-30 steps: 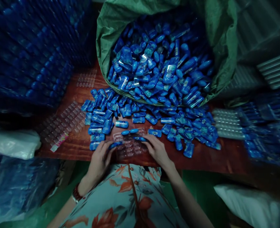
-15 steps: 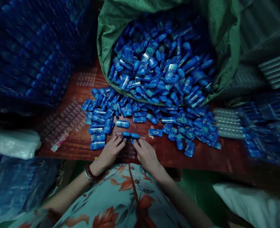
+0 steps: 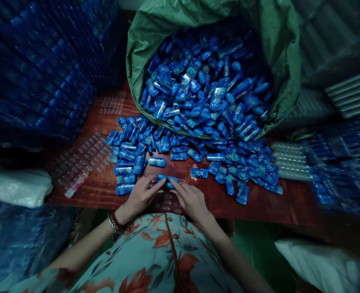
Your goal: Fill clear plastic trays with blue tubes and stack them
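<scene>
Near the table's front edge, my left hand has its fingers closed on a blue bottle. My right hand grips a second blue bottle just beside it. Both small bottles sit over a clear plastic tray, which is partly hidden by my hands. A single blue bottle lies just beyond my fingers, and several more are stacked in a column left of my left hand.
A green sack full of blue bottles lies open at the back, with loose bottles spilling right. Clear trays lie at left. Packed blue stacks rise at the back left; ridged trays are at right.
Both hands' fingers and thumbs have shifted around the two bottles, which now lie slightly lower in the picture. The whole view has moved a little.
</scene>
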